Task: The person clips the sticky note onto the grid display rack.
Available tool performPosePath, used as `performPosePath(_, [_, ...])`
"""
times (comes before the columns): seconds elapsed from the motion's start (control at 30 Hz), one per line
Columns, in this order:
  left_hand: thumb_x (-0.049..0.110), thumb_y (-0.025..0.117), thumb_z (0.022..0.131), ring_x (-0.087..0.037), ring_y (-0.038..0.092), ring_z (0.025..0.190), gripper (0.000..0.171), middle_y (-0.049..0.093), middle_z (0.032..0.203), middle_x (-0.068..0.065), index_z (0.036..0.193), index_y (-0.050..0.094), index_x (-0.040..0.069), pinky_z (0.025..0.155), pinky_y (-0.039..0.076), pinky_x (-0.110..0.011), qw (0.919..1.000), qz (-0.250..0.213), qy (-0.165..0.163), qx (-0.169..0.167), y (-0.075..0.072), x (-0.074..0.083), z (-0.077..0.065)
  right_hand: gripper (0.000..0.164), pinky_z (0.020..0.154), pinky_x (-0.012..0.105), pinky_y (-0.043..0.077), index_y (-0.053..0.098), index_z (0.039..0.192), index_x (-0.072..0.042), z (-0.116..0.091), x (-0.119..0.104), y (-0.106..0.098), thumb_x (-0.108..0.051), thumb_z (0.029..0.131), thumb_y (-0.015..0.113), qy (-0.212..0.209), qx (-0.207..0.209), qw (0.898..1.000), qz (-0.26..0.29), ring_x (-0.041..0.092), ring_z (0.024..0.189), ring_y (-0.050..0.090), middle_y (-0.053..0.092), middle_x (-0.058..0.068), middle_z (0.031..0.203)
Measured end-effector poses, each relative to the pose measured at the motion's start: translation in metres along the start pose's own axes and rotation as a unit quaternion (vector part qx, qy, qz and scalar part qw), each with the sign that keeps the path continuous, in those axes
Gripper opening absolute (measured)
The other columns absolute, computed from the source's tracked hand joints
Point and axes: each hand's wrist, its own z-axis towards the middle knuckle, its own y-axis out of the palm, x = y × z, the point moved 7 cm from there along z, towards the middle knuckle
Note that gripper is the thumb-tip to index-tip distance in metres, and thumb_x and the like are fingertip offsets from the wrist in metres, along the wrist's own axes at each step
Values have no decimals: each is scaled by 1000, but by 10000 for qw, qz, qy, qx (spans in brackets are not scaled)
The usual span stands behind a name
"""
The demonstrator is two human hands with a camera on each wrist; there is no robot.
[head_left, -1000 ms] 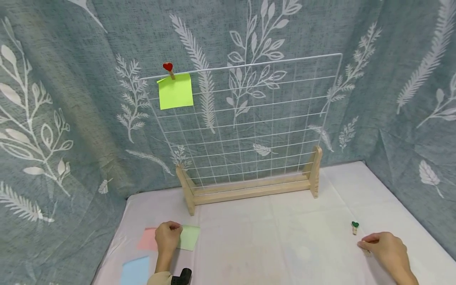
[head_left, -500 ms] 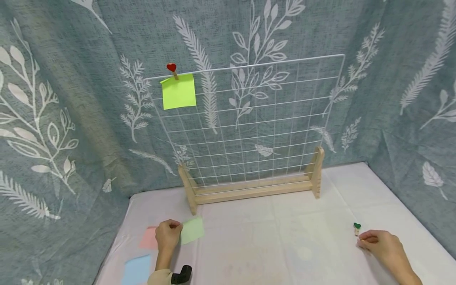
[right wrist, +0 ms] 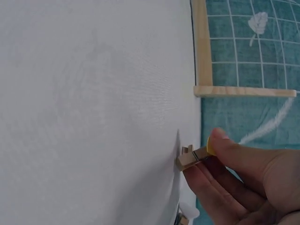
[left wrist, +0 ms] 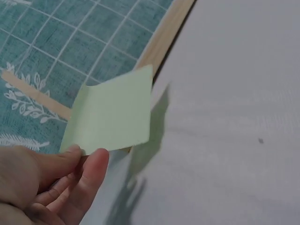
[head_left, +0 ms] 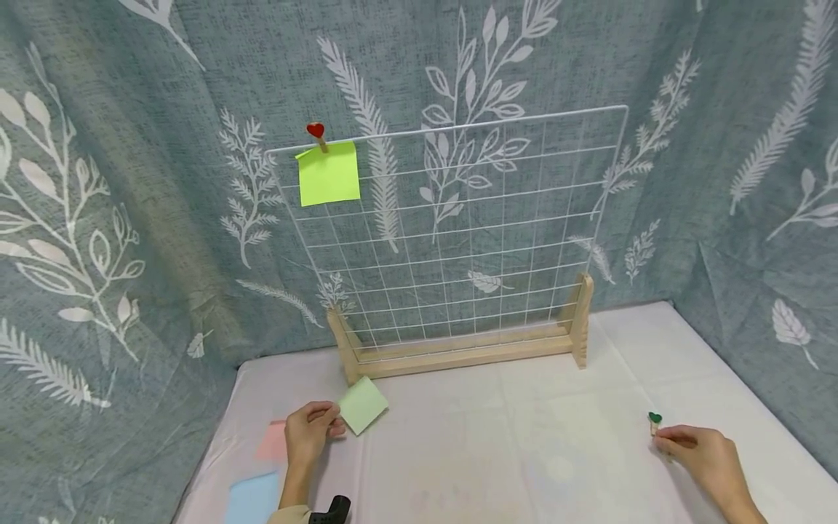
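Observation:
My left hand (head_left: 309, 434) pinches a pale green sticky note (head_left: 363, 405) by its corner, between thumb and fingers. In the left wrist view the note (left wrist: 112, 110) is tilted above the white cloth and casts a shadow there. At the right side my right hand (head_left: 703, 455) pinches a small wooden clothespin (right wrist: 190, 159) with a bit of yellow under the thumb. Right by those fingertips in the head view lies another clothespin with a green heart (head_left: 655, 418). A pink note (head_left: 271, 441) and a blue note (head_left: 253, 497) lie beside my left arm.
A white wire grid (head_left: 468, 247) stands at the back in a wooden base (head_left: 465, 356). From its top left hangs a bright yellow-green note (head_left: 329, 177), clipped by a red-heart clothespin (head_left: 317, 133). Grey-green leaf-patterned curtains (head_left: 164, 218) surround the white-covered table (head_left: 511, 451).
The pale green note has come up off the table in my left hand and turned corner-up. My right hand has shifted slightly left, toward the green-heart clothespin, with its clothespin lifted.

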Motion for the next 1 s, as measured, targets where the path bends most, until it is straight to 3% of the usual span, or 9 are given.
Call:
performPosePath(0.17, [-2, 63, 82, -21, 65, 60, 18, 64, 75, -20, 95, 59, -14, 58, 58, -35, 9995, -310, 57, -12, 1, 11, 0, 28, 59, 33, 52, 71, 87, -2, -2, 4, 1, -22, 68, 78, -52, 150, 9999, -10, 18, 68, 65, 69, 10, 78])
performPosePath(0.3, [-2, 64, 81, -23, 65, 60, 21, 64, 75, -19, 95, 58, -16, 58, 57, -38, 9976, -625, 255, -126, 5, 21, 2, 27, 55, 25, 52, 71, 88, -3, -2, 2, 1, -21, 69, 77, -153, 219, 9996, 46, 11, 65, 64, 69, 10, 80])
performPosePath(0.47, [18, 74, 76, -22, 65, 61, 33, 65, 74, -13, 92, 62, -8, 56, 57, -37, 9927, -951, 704, -251, 13, -2, 28, 20, 57, 17, 50, 72, 88, -7, 1, -12, -3, -18, 72, 76, -700, 619, 9956, 60, 1, 63, 62, 70, 8, 81])
performPosePath(0.6, [25, 75, 72, -24, 64, 61, 33, 64, 75, -14, 90, 65, -2, 54, 57, -37, 9909, -969, 917, -196, 19, -20, 49, 20, 56, 13, 49, 72, 88, -7, 7, -29, -2, -20, 73, 75, -1017, 853, 9909, 231, 1, 62, 63, 70, 6, 78])
performPosePath(0.8, [26, 75, 73, -31, 64, 67, 29, 63, 81, -19, 90, 66, 3, 56, 57, -39, 9878, -954, 1148, -439, 33, -18, 63, 17, 52, 13, 50, 72, 88, -4, 18, -55, 4, -14, 74, 74, -1044, 708, 9902, 607, 4, 60, 63, 70, 8, 77])
performPosePath(1.0, [26, 74, 74, -27, 65, 62, 26, 66, 76, -15, 89, 69, 5, 55, 57, -36, 9771, -990, 1737, -726, 46, -8, 75, 17, 50, 14, 50, 71, 89, -2, 30, -82, 12, -11, 74, 74, -1309, 708, 9856, 803, 6, 60, 64, 69, 10, 77])
